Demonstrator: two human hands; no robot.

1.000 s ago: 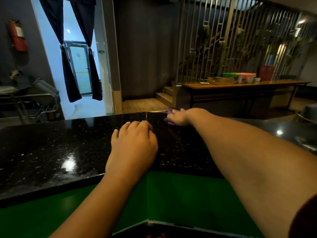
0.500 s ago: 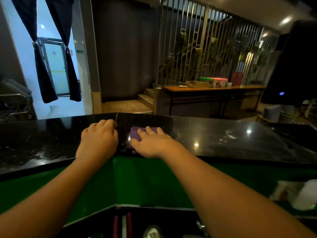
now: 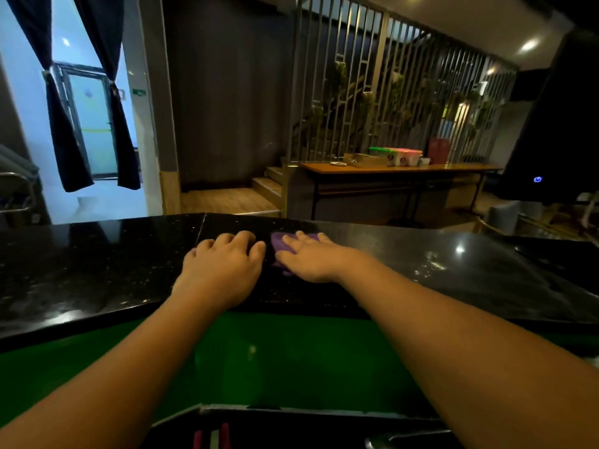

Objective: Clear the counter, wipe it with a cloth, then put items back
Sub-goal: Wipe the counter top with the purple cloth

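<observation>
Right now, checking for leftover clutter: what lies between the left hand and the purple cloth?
Only a narrow bare strip of glossy black stone counter separates left hand and small purple cloth, per the head view.

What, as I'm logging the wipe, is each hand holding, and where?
Nothing is gripped: the right hand presses flat on top of the purple cloth; the left hand rests on the counter.

Honestly, there are no actual words you can read here. The only clear mark is a glowing blue power symbol (image 3: 537,179) on the black device (image 3: 557,124) at the right edge. The little green sign (image 3: 138,91) on the wall upper left and the labels on the tubs (image 3: 397,157) on the wooden table (image 3: 453,168) are too blurry.
</observation>
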